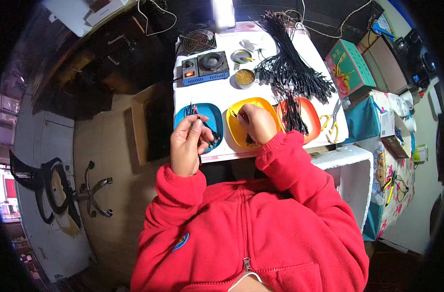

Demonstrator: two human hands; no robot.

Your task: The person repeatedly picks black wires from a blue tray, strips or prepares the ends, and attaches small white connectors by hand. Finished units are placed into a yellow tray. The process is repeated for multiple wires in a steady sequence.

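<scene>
My left hand is closed over the near edge of the blue plate, pinching a thin black cable that hangs below the palm. More short black cables lie in that plate. Over the yellow plate, my right hand has its fingers curled together and pointing down; whatever they grip is too small to make out. A few dark cable pieces show in the yellow plate beneath it. On the right, the orange plate holds a bunch of black cables that lies across its left side.
A blue heating unit with a lit red switch stands at the back left, beside a tin of amber material and a small dish. A large black cable bundle covers the back right. Yellow-handled scissors lie at the right edge.
</scene>
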